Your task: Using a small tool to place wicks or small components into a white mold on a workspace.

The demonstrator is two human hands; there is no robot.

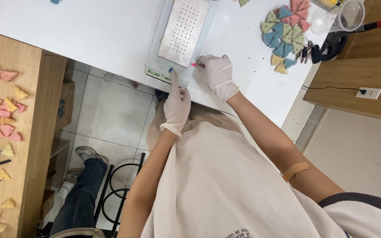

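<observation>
Your left hand (176, 103): index finger extended, pressing machine (179, 42) front edge, holding nothing. Right hand (217, 75) fingers pinch pink-tipped tool (193, 65), tip pointing left toward perforated plate (184, 31), just beside it.

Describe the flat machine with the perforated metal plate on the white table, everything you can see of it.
The machine is a low, pale rectangular unit lying flat near the edge of the white table. Its top carries a grey metal plate dotted with rows of small holes. The front strip has a green button. The gloved left hand presses a finger there; the gloved right hand rests at its corner.
</observation>
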